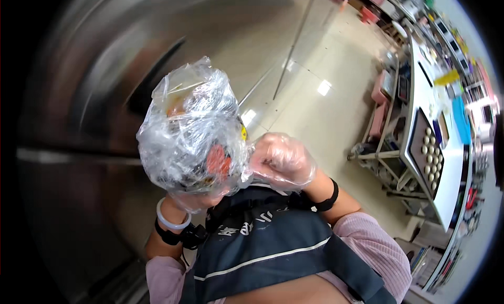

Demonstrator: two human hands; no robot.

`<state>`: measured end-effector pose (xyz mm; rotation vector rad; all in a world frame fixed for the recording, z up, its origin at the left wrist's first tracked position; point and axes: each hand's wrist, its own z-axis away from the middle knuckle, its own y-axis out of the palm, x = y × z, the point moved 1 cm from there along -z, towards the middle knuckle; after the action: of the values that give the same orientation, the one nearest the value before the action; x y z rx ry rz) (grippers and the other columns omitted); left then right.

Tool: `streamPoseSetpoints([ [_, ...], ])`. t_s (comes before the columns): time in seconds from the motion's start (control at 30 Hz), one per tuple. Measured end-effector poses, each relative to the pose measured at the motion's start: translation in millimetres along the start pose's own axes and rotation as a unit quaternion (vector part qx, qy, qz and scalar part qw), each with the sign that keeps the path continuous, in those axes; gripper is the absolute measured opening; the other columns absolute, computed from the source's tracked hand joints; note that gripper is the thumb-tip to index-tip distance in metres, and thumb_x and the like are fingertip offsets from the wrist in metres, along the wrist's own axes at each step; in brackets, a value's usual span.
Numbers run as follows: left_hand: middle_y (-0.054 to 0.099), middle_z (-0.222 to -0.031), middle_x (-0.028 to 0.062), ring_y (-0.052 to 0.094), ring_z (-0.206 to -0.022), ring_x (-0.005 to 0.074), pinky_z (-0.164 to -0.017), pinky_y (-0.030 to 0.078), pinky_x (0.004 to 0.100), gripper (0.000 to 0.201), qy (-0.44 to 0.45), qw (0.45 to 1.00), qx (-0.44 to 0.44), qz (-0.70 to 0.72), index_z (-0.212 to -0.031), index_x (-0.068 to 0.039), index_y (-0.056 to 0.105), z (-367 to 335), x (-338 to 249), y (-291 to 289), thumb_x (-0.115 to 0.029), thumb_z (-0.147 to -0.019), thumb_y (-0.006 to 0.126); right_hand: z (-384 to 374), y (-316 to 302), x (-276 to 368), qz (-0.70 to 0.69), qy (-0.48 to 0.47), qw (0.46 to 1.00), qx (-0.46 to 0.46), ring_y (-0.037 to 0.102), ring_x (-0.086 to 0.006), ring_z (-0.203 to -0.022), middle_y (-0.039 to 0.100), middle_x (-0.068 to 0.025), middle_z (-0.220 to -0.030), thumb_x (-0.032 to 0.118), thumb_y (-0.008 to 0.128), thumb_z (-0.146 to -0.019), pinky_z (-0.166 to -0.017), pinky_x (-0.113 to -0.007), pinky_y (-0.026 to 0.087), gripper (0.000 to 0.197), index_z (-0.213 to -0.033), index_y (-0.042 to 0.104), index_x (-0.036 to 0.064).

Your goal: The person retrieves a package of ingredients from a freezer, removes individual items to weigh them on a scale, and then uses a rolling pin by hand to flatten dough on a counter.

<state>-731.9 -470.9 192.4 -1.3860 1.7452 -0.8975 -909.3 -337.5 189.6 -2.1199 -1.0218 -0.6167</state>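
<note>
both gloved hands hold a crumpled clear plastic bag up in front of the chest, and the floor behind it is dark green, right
Not quite. The head view shows the floor is pale beige. The rest holds: left hand and right hand, both gloved, hold the crumpled clear plastic bag.

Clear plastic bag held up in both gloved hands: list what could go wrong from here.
1. The clear plastic bag looks full and crinkled; the left hand supports it only from below, so it might tip or slip.
2. The right hand pinches its side through a loose glove, which may slide.
3. Anything dropped would land on the tiled floor.
</note>
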Motion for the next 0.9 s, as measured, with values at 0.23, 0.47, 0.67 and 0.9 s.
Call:
streamPoseSetpoints([
  [0.23, 0.057, -0.111, 0.0115, 0.052, -0.104, 0.0228, -0.093, 0.038, 0.0367, 0.063, -0.214, 0.834, -0.074, 0.503, -0.112, 0.002, 0.053, -171, 17, 127, -0.027, -0.061, 0.076, 55, -186, -55, -0.145, 0.259, 0.863, -0.409, 0.058, -0.0119, -0.069, 0.06, -0.0074, -0.079, -0.002, 0.057, -0.081, -0.061, -0.023, 0.048, 0.007, -0.086, 0.054, 0.0003],
  [0.47, 0.056, -0.107, 0.0073, 0.054, -0.098, 0.0181, -0.089, 0.041, 0.0316, 0.069, -0.207, 0.695, -0.011, 0.688, -0.122, 0.001, 0.043, -345, -23, 260, -0.013, -0.062, 0.074, 66, -293, -105, -0.102, 0.283, 0.86, -0.413, 0.055, -0.0119, -0.072, 0.061, -0.0021, -0.08, 0.009, 0.065, -0.075, -0.071, -0.027, 0.047, 0.025, -0.099, 0.059, 0.0033],
  [0.67, 0.054, -0.108, 0.0064, 0.054, -0.097, 0.018, -0.087, 0.043, 0.0313, 0.059, -0.241, 0.615, 0.12, 0.741, -0.121, 0.001, 0.043, -425, -35, 351, -0.013, -0.07, 0.069, 80, -355, -134, 0.128, 0.178, 0.96, -0.173, 0.06, -0.0212, -0.067, 0.06, -0.0093, -0.078, 0.015, 0.069, -0.075, -0.062, -0.031, 0.049, 0.035, -0.106, 0.056, 0.0034],
  [0.9, 0.051, -0.113, 0.0089, 0.051, -0.1, 0.0187, -0.088, 0.042, 0.0321, 0.056, -0.247, 0.473, 0.2, 0.822, -0.121, 0.001, 0.041, -563, -17, 461, -0.017, -0.074, 0.066, 161, -475, -241, -0.329, 0.621, 0.689, -0.18, 0.061, -0.0238, -0.091, 0.06, -0.017, -0.106, 0.068, 0.023, -0.084, -0.076, -0.033, 0.05, 0.083, -0.111, 0.054, -0.0044],
])
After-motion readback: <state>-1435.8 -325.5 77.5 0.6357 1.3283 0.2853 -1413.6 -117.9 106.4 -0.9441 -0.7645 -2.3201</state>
